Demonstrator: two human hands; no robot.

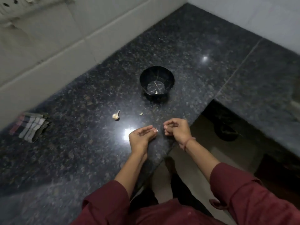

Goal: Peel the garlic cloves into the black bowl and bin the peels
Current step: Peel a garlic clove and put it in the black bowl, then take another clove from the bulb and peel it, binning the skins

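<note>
The black bowl (157, 82) stands on the dark granite counter (81, 151), with one pale peeled clove (156, 92) at its bottom. Nearer me lie a piece of garlic bulb (115, 115) and a small loose clove or peel (141, 113). My left hand (141, 135) hovers palm-up just over the counter edge and pinches a small pale bit of garlic (155, 130) at its fingertips. My right hand (176, 128) is a little to the right of it with fingers curled; whether it holds anything is hidden.
A folded striped cloth (29, 126) lies at the counter's left by the tiled wall (48, 46). The counter turns a corner at the right. Below its edge a dark round bin (227, 129) stands on the floor, beside my legs.
</note>
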